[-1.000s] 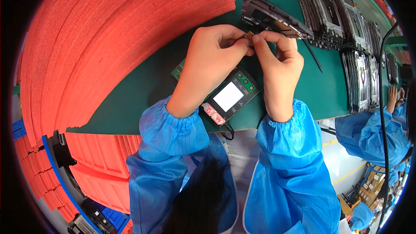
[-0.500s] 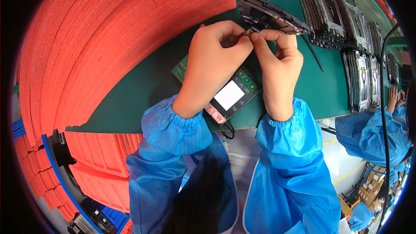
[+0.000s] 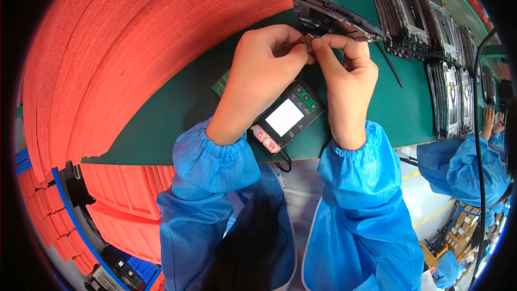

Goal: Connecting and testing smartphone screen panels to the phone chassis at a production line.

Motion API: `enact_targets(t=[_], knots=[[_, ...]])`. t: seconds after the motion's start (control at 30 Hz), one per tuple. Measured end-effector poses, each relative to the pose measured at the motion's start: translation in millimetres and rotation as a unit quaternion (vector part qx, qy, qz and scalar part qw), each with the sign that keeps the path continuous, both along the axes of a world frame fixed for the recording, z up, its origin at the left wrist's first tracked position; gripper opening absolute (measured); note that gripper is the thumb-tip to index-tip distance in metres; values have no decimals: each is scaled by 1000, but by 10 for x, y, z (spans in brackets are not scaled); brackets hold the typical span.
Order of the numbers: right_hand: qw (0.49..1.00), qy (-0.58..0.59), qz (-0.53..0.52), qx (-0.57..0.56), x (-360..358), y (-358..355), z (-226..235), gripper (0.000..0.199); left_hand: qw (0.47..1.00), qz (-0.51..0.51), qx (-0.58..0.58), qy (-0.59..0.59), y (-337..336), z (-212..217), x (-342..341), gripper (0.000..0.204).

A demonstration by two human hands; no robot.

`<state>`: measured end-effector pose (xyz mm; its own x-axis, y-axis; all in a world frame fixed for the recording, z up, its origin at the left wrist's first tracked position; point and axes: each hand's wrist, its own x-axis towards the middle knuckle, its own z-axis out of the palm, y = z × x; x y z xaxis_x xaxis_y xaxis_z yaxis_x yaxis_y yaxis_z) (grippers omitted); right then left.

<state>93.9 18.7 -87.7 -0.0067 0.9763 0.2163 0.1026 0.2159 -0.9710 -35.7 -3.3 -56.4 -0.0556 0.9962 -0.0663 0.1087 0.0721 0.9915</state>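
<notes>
My left hand (image 3: 267, 67) is closed, its thumb and index finger pinching a small brown flex cable end (image 3: 307, 40). My right hand (image 3: 349, 73) meets it there, thumb and index finger pressed together on the same cable. Just beyond the fingertips a dark screen panel (image 3: 336, 17) with a black frame stands tilted, its lower right corner against my right fingers. Whether those fingers also grip the panel is hidden. Below my hands lies a black tester (image 3: 293, 116) with a lit white screen, round green-ringed buttons and a red-and-white label. A green circuit board (image 3: 221, 83) shows partly behind my left wrist.
Red foam sheets (image 3: 134, 37) rise in a curved stack along the left of the green table (image 3: 161, 124). Several stacked panels (image 3: 404, 16) stand at the far right, near a thin black stick (image 3: 391, 67). A black cable (image 3: 477, 129) hangs at right, beside a co-worker's blue sleeve (image 3: 458, 167).
My left hand has shifted slightly left, and the brown cable end shows more plainly between the fingertips. The panel has moved a touch to the left. My right hand has barely moved.
</notes>
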Motion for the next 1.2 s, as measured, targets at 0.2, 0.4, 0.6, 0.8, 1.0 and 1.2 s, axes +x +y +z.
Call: enact_targets(t=[0.2,0.4,0.6,0.8,1.0,1.2], knots=[[1000,-4,7,29,12,10,-16,7,1000,10,8,7,2,-30,20,15],[998,16,6,60,-17,13,-9,9,999,23,17,35,3,-32,34,13],[998,3,4,56,-1,11,4,9,999,13,13,35,16,-47,9,13],[999,-8,10,35,17,3,18,9,1000,-11,-1,-10,3,-41,-27,15],[1000,0,15,15,9,-2,13,8,1000,-6,-11,3,9,-12,-29,16],[999,-8,11,35,23,0,-2,8,1000,1,-4,18,3,-23,-1,16]])
